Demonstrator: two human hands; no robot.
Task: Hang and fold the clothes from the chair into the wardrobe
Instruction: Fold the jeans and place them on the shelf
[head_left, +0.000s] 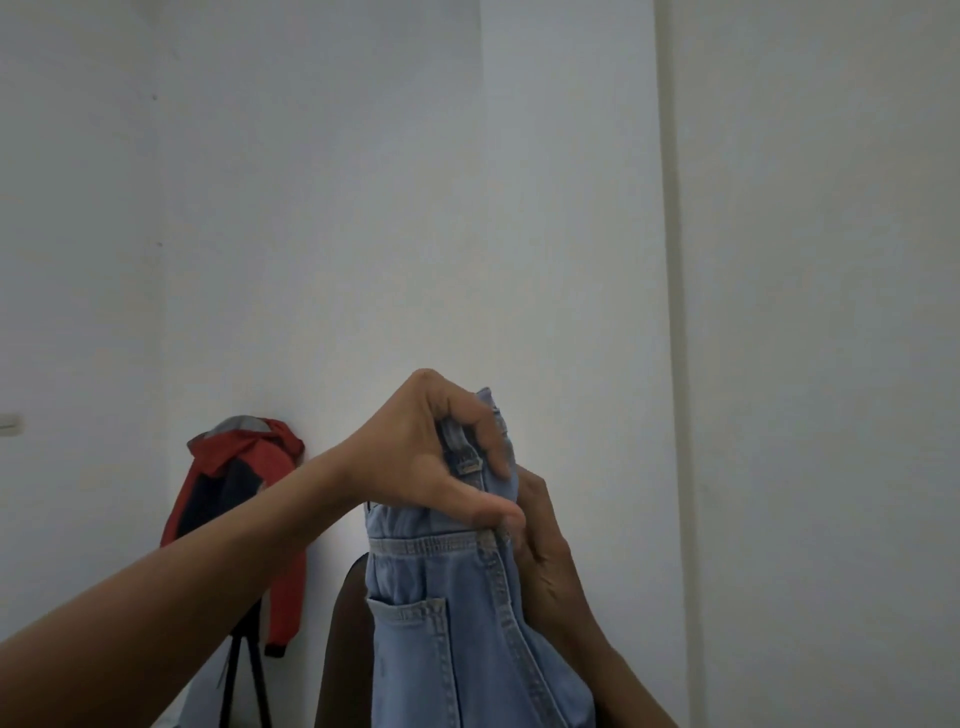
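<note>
In front of the white wall (519, 208), we hold light-blue jeans (447, 613) up by the waistband — our left hand (431, 457) clenched around it. Our right hand (540, 540) grips the fabric behind; a red jacket (249, 499) hangs beyond.

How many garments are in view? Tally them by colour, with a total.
Light blue denim jeans, held up by the waistband in the left hand and the right hand: 1
Red jacket with dark panels and grey hood lining, hanging on a black stand: 1
Total: 2
</note>
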